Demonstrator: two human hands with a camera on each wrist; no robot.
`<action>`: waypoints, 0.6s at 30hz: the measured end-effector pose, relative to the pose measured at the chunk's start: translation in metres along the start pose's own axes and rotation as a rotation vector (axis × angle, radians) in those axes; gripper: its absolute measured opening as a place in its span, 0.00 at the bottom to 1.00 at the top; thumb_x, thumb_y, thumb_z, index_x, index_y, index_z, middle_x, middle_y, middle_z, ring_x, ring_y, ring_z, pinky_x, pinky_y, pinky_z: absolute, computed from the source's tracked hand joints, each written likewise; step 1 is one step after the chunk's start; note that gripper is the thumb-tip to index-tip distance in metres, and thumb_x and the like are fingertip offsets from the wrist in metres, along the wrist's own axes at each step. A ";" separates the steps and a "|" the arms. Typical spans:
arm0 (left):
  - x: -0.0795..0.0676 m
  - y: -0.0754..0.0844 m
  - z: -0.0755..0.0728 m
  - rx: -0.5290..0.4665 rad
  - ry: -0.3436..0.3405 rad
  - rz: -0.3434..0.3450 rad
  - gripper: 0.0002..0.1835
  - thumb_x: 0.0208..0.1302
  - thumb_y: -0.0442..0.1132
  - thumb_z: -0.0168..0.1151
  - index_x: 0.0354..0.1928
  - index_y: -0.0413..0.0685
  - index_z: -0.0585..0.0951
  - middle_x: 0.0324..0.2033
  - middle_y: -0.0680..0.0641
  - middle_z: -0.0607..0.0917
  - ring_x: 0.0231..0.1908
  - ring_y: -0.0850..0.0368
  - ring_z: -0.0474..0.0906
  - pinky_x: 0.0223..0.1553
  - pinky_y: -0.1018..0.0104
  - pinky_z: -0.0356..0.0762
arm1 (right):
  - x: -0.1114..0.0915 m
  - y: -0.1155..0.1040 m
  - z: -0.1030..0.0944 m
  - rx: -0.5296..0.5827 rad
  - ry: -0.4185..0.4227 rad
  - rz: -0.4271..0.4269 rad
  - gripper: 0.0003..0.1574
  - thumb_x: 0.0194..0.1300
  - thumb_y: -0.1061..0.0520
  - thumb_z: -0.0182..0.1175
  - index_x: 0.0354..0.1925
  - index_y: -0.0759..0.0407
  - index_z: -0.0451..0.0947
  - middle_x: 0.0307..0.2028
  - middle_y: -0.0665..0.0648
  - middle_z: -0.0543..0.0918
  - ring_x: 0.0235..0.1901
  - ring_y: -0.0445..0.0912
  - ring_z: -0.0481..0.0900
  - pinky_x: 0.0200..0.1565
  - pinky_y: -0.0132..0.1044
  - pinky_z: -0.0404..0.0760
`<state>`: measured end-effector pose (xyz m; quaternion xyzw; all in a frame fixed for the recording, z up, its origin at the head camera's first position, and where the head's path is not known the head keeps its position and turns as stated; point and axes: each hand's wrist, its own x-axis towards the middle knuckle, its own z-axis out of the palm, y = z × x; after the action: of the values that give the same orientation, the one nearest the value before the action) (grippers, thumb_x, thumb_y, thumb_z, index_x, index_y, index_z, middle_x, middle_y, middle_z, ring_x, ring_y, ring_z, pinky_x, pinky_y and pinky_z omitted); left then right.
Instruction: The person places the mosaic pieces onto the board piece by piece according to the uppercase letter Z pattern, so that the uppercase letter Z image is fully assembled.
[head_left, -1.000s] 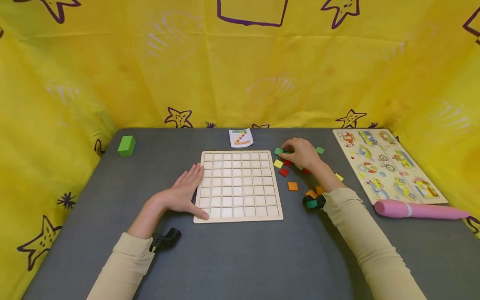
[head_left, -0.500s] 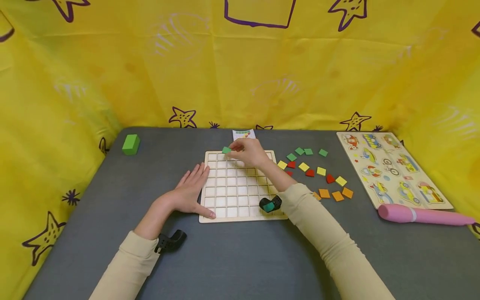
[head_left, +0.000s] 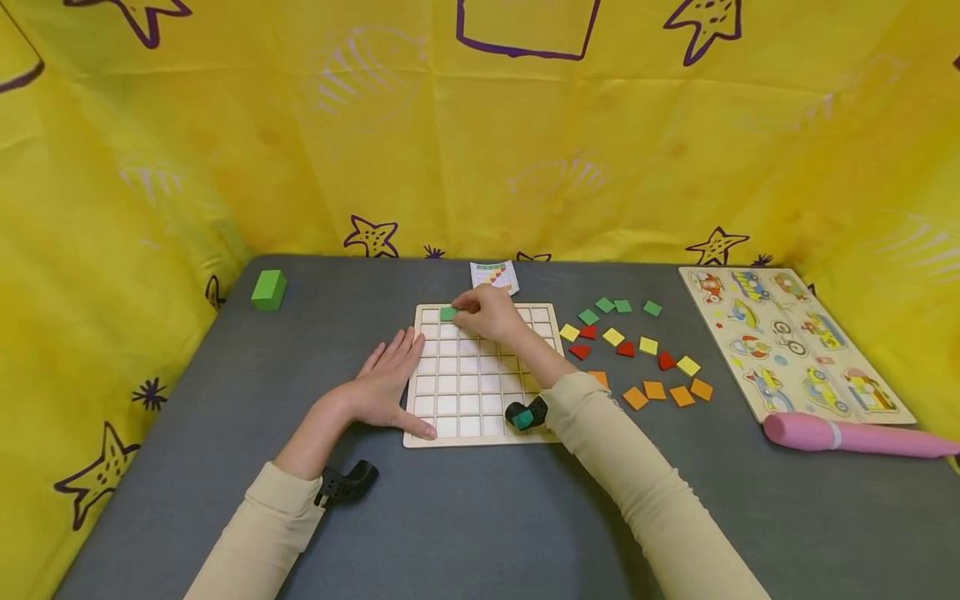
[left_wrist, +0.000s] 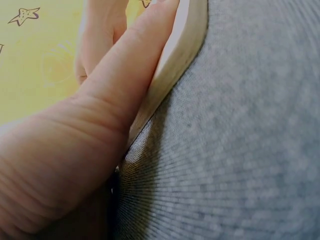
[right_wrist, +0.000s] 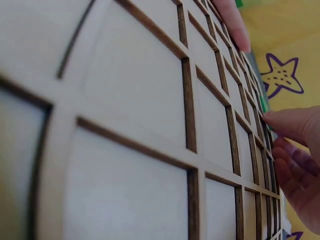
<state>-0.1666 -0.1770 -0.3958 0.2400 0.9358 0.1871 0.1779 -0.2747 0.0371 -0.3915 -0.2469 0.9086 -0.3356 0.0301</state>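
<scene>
A pale wooden grid board (head_left: 468, 384) lies flat on the grey table. My left hand (head_left: 381, 385) rests on its left edge, fingers spread and straight, with the thumb (left_wrist: 131, 65) along the near corner. The fingertips of my right hand (head_left: 489, 315) pinch a small green square tile (head_left: 447, 314) at the second cell from the left in the far row. In the right wrist view the tile (right_wrist: 263, 104) shows only as a green sliver by the fingertips. Whether it sits fully in the cell I cannot tell. My right forearm covers part of the board.
Behind the board lies a printed pattern card (head_left: 504, 275). Loose green, yellow, red and orange tiles (head_left: 654, 390) are scattered to its right. Farther right are a picture puzzle board (head_left: 806, 362) and a pink rod (head_left: 862, 437). A green block (head_left: 268, 290) stands far left.
My right hand has carried the green tile leftward from the loose tiles to the board, then lowered it onto the far row. The left hand stays on the board's edge.
</scene>
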 end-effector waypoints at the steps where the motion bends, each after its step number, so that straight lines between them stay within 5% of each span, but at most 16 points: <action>1: 0.000 0.000 0.000 -0.002 -0.002 -0.001 0.76 0.41 0.73 0.70 0.76 0.38 0.35 0.75 0.37 0.32 0.74 0.43 0.25 0.69 0.42 0.28 | -0.001 0.000 0.000 -0.005 -0.002 -0.016 0.16 0.63 0.59 0.65 0.49 0.61 0.85 0.40 0.58 0.84 0.39 0.48 0.78 0.43 0.38 0.76; 9: -0.001 0.001 0.000 -0.004 -0.001 -0.004 0.76 0.40 0.73 0.71 0.76 0.37 0.36 0.75 0.36 0.32 0.74 0.43 0.25 0.69 0.43 0.29 | -0.010 0.001 -0.005 -0.174 -0.120 -0.182 0.22 0.74 0.60 0.51 0.62 0.62 0.75 0.54 0.67 0.75 0.50 0.55 0.75 0.51 0.44 0.74; 12: -0.001 0.000 0.000 -0.014 0.004 0.000 0.76 0.40 0.72 0.71 0.76 0.36 0.36 0.75 0.36 0.32 0.74 0.43 0.25 0.69 0.42 0.29 | -0.014 0.003 -0.011 -0.109 -0.156 -0.160 0.25 0.76 0.59 0.46 0.68 0.61 0.67 0.58 0.66 0.73 0.54 0.55 0.73 0.55 0.46 0.72; 18: 0.001 -0.002 0.001 -0.043 0.018 0.007 0.75 0.41 0.71 0.72 0.76 0.37 0.37 0.75 0.37 0.32 0.74 0.43 0.26 0.69 0.43 0.28 | -0.031 0.029 -0.045 0.111 0.046 0.004 0.18 0.75 0.57 0.52 0.58 0.59 0.80 0.53 0.58 0.82 0.51 0.51 0.79 0.52 0.47 0.76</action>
<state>-0.1675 -0.1775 -0.3978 0.2377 0.9323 0.2098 0.1740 -0.2693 0.0973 -0.3783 -0.2351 0.8896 -0.3909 0.0234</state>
